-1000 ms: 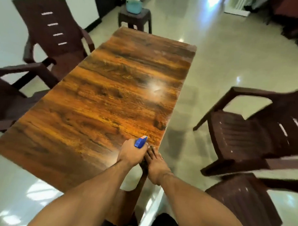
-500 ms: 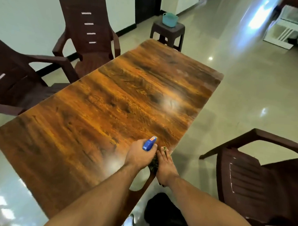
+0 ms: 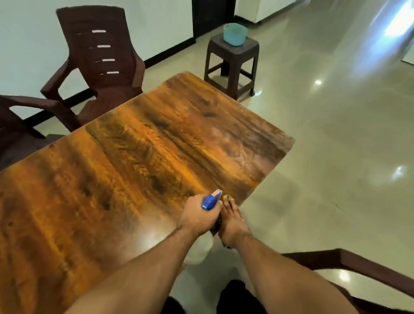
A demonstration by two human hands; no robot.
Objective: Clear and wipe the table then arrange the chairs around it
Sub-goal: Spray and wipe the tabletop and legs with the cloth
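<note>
Glossy wood-grain table [image 3: 121, 168]; brown plastic chairs [image 3: 103, 59].

One head-worn camera looks forward and steeply down, close over the wooden table's [image 3: 120, 177] near corner, floor [image 3: 342, 138] beyond.

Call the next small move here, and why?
Probably squeeze the trigger to mist the table. The left hand grips the spray bottle with its nozzle aimed across the bare top, and the right hand holds what looks like a dark cloth at the edge, ready to wipe.
</note>
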